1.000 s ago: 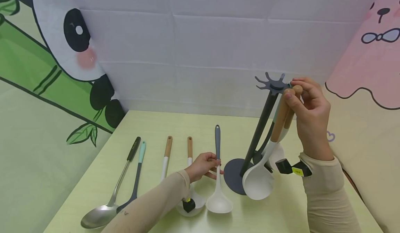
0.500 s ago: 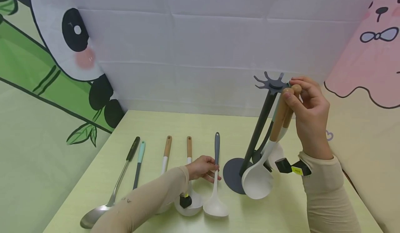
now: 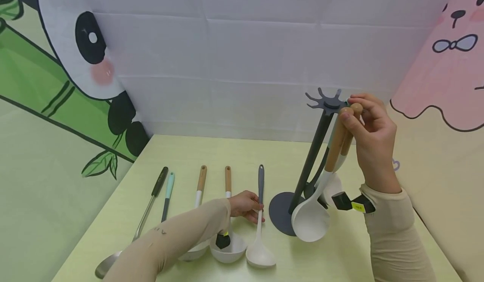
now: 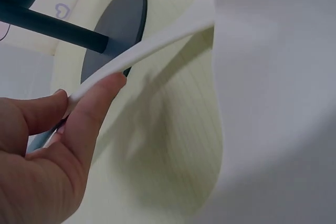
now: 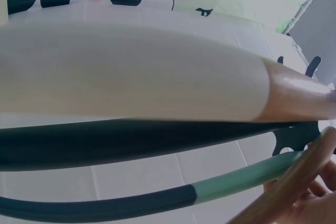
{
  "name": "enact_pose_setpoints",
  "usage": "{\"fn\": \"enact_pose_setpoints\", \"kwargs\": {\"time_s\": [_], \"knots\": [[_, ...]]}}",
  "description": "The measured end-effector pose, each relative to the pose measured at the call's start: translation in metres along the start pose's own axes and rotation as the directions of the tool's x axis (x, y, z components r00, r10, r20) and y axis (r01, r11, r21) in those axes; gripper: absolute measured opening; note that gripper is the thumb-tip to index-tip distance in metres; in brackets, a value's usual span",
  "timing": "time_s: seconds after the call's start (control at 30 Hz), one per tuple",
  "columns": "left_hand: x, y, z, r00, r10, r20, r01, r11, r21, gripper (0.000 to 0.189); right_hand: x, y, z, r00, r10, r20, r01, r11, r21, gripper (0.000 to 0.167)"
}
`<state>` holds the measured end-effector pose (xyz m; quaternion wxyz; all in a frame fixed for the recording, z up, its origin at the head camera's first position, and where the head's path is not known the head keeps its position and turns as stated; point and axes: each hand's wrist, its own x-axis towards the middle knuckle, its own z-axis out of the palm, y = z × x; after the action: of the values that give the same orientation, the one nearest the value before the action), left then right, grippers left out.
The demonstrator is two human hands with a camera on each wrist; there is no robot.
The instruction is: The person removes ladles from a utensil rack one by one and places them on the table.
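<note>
Just left of the dark stand [image 3: 311, 162], the left hand [image 3: 243, 205] pinches a grey-handled ladle [image 3: 260, 254] between thumb and fingers. Near the stand's top, the right hand [image 3: 376, 141] pinches a wood-handled ladle [image 3: 311, 222]; hook engagement cannot be told.

"What's lying on that pale yellow table [image 3: 227, 151]?"

"Lower left of the frame, a metal spoon [image 3: 146, 213] with a black handle; just right of it, a mint-handled utensil [image 3: 167, 197], its lower end hidden; then, lower centre, a wooden-handled white ladle [image 3: 195, 251]; beside that, a second wooden-handled ladle [image 3: 231, 254], also white."

"And the grey-handled ladle [image 3: 261, 255] next along; is that down too?"

"Its white bowl sits low in the frame; whether it touches the tabletop, I can't tell."

"Right of centre?"

"The stand's dark round base [image 3: 280, 214]; it rests flat on the table."
</note>
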<state>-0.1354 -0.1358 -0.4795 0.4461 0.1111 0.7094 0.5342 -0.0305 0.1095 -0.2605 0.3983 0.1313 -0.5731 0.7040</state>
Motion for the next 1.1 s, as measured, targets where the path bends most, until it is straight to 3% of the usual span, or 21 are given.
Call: {"fn": "enact_pose_setpoints", "kwargs": {"time_s": [0.23, 0.53, 1.1], "knots": [[0.009, 0.000, -0.006, 0.998, -0.036, -0.050, 0.042, 0.992, 0.121, 0.014, 0.000, 0.000, 0.000, 1.000, -0.008, 0.005, 0.008, 1.000, 0.007, 0.022], [0.016, 0.001, -0.011, 0.995, -0.092, -0.046, 0.100, 0.974, 0.205, 0.021, -0.001, 0.000, -0.001, 1.000, -0.007, 0.005, 0.007, 1.000, -0.001, 0.024], [0.024, 0.002, -0.014, 0.983, -0.179, -0.024, 0.180, 0.956, 0.231, 0.017, -0.001, 0.001, -0.001, 1.000, -0.017, 0.001, 0.017, 1.000, -0.006, 0.021]]}}
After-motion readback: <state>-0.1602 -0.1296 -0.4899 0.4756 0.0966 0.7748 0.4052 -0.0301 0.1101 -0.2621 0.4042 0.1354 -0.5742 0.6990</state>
